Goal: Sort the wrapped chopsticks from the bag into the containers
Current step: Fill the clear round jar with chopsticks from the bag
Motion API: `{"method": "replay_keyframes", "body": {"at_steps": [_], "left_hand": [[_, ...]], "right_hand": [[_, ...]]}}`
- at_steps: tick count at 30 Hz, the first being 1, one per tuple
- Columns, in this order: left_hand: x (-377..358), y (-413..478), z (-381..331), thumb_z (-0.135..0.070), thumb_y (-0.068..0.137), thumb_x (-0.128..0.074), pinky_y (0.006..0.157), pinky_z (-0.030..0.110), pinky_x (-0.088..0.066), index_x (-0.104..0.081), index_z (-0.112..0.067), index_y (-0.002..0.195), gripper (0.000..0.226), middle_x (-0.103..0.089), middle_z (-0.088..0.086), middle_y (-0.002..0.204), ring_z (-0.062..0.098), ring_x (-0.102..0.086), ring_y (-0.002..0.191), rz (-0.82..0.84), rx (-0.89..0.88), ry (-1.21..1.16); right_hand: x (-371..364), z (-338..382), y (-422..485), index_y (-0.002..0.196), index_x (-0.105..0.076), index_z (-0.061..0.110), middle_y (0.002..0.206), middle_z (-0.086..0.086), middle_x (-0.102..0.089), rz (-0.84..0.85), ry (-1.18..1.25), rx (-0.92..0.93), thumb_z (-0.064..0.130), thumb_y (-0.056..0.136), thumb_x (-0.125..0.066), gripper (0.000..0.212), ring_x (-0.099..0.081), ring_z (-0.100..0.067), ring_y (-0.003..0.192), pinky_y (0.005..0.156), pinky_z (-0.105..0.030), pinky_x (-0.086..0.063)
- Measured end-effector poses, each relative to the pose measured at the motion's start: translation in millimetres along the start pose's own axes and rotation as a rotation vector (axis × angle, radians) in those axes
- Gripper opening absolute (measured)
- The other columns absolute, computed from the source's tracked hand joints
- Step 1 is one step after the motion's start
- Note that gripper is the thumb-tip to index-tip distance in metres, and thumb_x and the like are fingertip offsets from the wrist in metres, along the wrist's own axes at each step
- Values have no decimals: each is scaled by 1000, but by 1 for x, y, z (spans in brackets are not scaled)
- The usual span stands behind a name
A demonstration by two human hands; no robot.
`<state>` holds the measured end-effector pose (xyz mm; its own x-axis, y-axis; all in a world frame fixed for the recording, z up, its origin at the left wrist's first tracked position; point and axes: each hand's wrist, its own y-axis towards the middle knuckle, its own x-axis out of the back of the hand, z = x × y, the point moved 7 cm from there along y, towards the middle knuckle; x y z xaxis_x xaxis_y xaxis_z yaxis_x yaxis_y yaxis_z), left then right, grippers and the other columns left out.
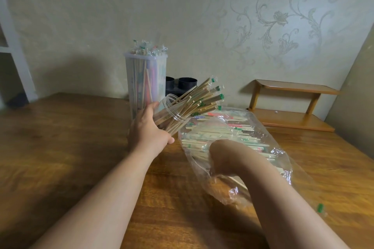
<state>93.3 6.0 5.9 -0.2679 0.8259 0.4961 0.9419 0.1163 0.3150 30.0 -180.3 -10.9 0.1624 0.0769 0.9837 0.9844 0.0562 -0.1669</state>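
Note:
My left hand (148, 130) grips a clear round jar (172, 111) and tilts it with its mouth toward the right. Several wrapped chopsticks (204, 97) with green marks stick out of it. A clear plastic bag (281, 159) lies on the table to the right, holding a pile of wrapped chopsticks (220, 133) with green and red marks. My right hand (224, 155) is inside the bag's near end, wrist bent down over the pile. Its fingers are hidden. A tall translucent container (145, 79) packed with upright wrapped chopsticks stands behind the jar.
The wooden table (60, 137) stretches to the left and front. Black cups (187, 85) stand at the wall behind the containers. A small wooden shelf (291, 103) sits at the back right. One green-marked wrapper end (320, 207) shows beside my right forearm.

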Motion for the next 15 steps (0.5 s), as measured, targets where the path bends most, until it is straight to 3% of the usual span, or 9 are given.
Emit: {"method": "replay_keyframes", "body": {"at_steps": [2, 4, 7, 10, 12, 15], "left_hand": [[0, -1, -1, -9, 56, -92, 103, 54, -45, -35, -41, 142, 108, -39, -6, 149, 27, -40, 134, -4, -1, -13], [1, -1, -1, -8, 56, -92, 103, 55, -45, -36, -41, 142, 108, -40, -7, 147, 27, -41, 133, -7, 0, -26], [1, -2, -1, -9, 57, -92, 103, 55, -44, -35, -41, 143, 108, -40, -7, 149, 27, -40, 134, -4, 1, -18], [2, -2, -1, -9, 58, -91, 104, 55, -44, -35, -42, 142, 106, -40, -7, 148, 28, -40, 134, -5, 6, -18], [2, -1, -2, -9, 59, -91, 105, 55, -44, -35, -41, 143, 106, -40, -6, 148, 28, -39, 134, -1, 4, -15], [2, -1, -3, -8, 60, -90, 106, 54, -42, -35, -41, 144, 106, -39, -7, 150, 27, -37, 136, 5, 7, -8]], "right_hand": [[2, 0, -2, 71, -63, 8, 73, -4, -62, -4, -22, 1, 28, 83, -74, 26, -61, -24, 74, 67, -32, -54], [-1, 1, -2, 74, -62, 8, 73, -5, -57, 33, -37, 3, 18, 89, -62, 18, -56, -24, 72, 63, -31, -48], [-1, 3, -5, 87, -65, 3, 88, -11, -63, 54, -18, 22, 5, 88, -54, 12, -59, -28, 82, 72, -34, -54], [10, 2, -8, 121, -56, 5, 122, -13, -62, -38, 40, 21, 2, 92, -46, 31, -60, -31, 109, 93, -42, -52], [15, 1, -12, 137, -45, 11, 134, -11, -57, -67, 69, 16, 7, 96, -44, 41, -56, -31, 120, 100, -43, -47], [20, 1, -16, 116, -55, 14, 119, -5, -62, -66, 71, 32, 19, 100, -48, 19, -57, -27, 104, 90, -38, -49]]}}
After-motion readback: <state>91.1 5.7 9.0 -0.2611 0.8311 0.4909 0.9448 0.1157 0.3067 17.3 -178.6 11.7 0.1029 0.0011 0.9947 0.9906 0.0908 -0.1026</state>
